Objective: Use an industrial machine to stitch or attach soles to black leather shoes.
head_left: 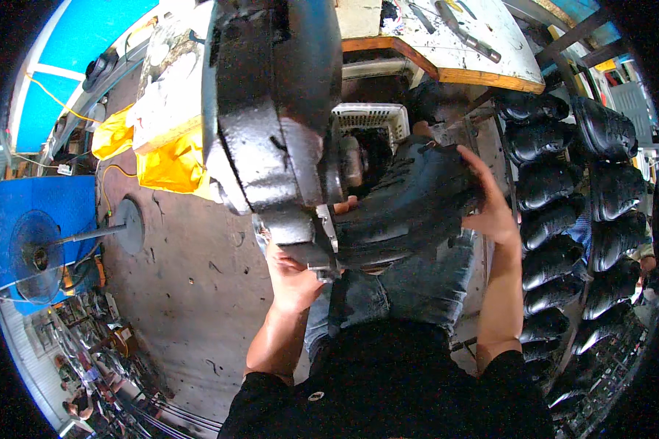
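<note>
In front of my lap a black shoe point(406, 201) is held at a slant beside a dark machine head point(274, 139). My right hand point(494, 212) grips the shoe's right end, thumb and fingers spread around it. To the left, my left hand point(294, 282) reaches behind the lower end of the machine head, which hides most of its fingers. Fingertips show between the machine and the shoe, against the shoe's left end. Whether the machine touches the shoe is hard to make out.
Racks with several black shoes point(545, 219) stand close on my right. Ahead are a white worktable point(490, 36) with tools and a pale plastic basket point(373, 110). Yellow bags point(172, 164) hang at the left table; a floor fan point(40, 252) stands far left.
</note>
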Available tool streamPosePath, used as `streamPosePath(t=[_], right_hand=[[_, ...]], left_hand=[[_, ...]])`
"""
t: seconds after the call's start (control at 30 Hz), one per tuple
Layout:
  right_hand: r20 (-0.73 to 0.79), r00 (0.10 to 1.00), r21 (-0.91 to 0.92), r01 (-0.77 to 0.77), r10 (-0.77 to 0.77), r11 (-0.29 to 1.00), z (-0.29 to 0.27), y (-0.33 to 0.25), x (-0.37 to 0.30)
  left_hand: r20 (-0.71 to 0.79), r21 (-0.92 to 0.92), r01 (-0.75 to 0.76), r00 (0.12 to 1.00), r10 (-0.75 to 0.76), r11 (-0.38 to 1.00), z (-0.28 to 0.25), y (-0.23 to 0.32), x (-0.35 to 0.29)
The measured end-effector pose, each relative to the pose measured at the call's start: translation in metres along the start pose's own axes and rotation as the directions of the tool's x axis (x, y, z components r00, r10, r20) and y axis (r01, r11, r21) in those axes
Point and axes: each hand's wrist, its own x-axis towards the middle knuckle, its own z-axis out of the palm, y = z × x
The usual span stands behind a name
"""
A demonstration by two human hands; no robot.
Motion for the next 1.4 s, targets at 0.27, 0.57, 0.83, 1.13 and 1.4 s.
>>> streamPosePath(t=[0.27,0.57,0.83,1.13,1.4], right_hand=[[-0.147,0.961,-0.266,0.19,-0.234,0.945,-0.04,-0.072,0.012],[-0.119,0.903,-0.627,0.254,-0.413,0.737,-0.021,-0.15,0.011],[-0.014,0.909,-0.376,0.38,-0.416,0.845,0.002,-0.163,0.007],[-0.055,0.946,-0.173,0.306,-0.32,0.936,0.072,-0.146,0.011],[0.009,0.955,-0.182,0.292,-0.295,0.939,0.106,-0.147,0.026]], left_hand=[[-0.086,-0.168,0.015,0.996,-0.03,0.986,-0.012,-0.017,-0.011],[-0.101,-0.596,0.107,0.973,-0.206,0.796,-0.014,-0.017,-0.015],[-0.109,-0.739,0.178,0.92,-0.376,0.649,-0.048,-0.037,-0.026],[-0.288,-0.611,-0.047,0.943,-0.167,0.79,-0.107,-0.009,-0.032],[-0.339,0.531,-0.4,0.708,0.62,0.747,-0.096,0.041,-0.027]])
